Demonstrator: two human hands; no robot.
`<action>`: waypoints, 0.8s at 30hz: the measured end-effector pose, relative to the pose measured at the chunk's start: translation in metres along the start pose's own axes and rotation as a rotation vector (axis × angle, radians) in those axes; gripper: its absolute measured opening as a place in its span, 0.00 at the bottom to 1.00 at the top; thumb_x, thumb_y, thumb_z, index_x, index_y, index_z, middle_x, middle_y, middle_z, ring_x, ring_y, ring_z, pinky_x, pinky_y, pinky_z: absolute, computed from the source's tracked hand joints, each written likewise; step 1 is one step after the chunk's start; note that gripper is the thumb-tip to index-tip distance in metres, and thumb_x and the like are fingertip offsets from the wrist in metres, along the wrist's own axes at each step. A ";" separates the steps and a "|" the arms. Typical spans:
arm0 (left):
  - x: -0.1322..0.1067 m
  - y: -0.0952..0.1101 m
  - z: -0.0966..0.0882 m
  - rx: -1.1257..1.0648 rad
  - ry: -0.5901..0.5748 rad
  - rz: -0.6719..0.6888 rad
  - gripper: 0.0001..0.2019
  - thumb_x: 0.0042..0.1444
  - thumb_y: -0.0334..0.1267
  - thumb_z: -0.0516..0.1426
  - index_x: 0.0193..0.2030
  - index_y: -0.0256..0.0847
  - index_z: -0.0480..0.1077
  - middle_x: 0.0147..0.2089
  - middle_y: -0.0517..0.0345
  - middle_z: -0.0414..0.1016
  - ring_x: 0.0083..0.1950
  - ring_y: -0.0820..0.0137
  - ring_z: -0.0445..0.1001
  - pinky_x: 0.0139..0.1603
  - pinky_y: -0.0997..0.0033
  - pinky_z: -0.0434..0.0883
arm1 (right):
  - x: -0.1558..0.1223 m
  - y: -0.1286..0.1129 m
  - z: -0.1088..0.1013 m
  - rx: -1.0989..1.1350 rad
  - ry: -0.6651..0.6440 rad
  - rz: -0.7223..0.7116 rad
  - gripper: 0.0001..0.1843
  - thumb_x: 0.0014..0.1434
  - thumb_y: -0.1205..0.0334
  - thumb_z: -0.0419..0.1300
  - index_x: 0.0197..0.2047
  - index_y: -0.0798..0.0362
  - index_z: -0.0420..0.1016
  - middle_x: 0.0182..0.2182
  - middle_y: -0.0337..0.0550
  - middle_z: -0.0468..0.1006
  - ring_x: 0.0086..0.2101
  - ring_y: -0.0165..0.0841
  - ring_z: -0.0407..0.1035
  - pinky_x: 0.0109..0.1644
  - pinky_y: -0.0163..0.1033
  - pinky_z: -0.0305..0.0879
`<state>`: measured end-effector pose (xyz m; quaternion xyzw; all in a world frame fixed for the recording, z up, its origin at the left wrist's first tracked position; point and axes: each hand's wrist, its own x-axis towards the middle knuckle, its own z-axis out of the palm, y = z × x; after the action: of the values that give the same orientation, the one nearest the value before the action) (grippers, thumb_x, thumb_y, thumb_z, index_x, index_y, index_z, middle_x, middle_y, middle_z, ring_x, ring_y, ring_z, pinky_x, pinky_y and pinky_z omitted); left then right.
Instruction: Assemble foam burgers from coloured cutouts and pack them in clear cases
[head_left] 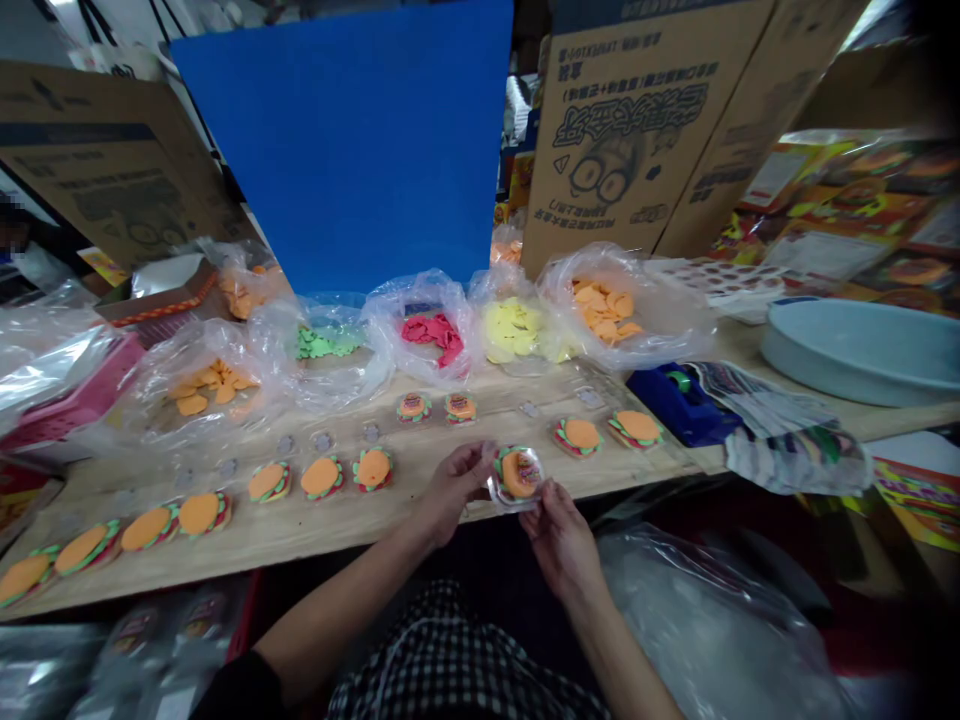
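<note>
On a wooden desk (pixel 337 525) lined with burger-shaped pieces (pixel 199 513), the left hand (pixel 450 490) and right hand (pixel 562 545) come together, gripping a clear plastic blister (pixel 516 478) by its rim; it looks light, thin and easily dented.

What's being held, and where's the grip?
A clear plastic blister with a burger-shaped piece inside, held by its rim: left hand at the left edge, right hand at the lower edge.
</note>
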<state>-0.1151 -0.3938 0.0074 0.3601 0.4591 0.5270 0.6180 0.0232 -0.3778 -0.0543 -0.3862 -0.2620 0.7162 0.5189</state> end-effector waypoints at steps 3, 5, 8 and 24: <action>0.004 0.002 -0.008 0.136 0.036 -0.098 0.26 0.42 0.47 0.61 0.48 0.40 0.62 0.43 0.53 0.67 0.39 0.71 0.68 0.34 0.73 0.67 | 0.000 0.006 0.003 -0.108 0.001 -0.041 0.16 0.47 0.48 0.59 0.27 0.50 0.59 0.19 0.31 0.58 0.18 0.24 0.52 0.20 0.31 0.52; 0.009 0.005 -0.017 0.254 0.055 -0.165 0.32 0.35 0.45 0.64 0.48 0.41 0.60 0.40 0.55 0.66 0.35 0.73 0.68 0.30 0.75 0.66 | -0.001 0.011 0.008 -0.227 -0.023 -0.066 0.17 0.49 0.46 0.57 0.26 0.50 0.59 0.17 0.31 0.56 0.17 0.23 0.50 0.18 0.31 0.48; 0.019 0.009 -0.034 0.368 0.043 -0.248 0.33 0.33 0.45 0.65 0.48 0.43 0.60 0.38 0.57 0.64 0.30 0.76 0.67 0.26 0.76 0.65 | 0.003 0.014 0.011 -0.402 -0.084 -0.057 0.18 0.50 0.43 0.54 0.25 0.51 0.60 0.16 0.31 0.57 0.17 0.24 0.51 0.18 0.31 0.48; 0.067 0.048 -0.076 1.500 0.183 0.191 0.13 0.45 0.42 0.56 0.37 0.39 0.70 0.41 0.50 0.69 0.46 0.59 0.63 0.46 0.66 0.57 | 0.061 -0.039 -0.081 -0.508 0.355 -0.278 0.17 0.51 0.49 0.53 0.40 0.51 0.61 0.17 0.31 0.64 0.16 0.26 0.56 0.15 0.31 0.49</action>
<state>-0.2008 -0.3223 0.0150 0.6766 0.7105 0.1527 0.1187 0.1013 -0.3097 -0.0863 -0.5824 -0.3875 0.4721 0.5364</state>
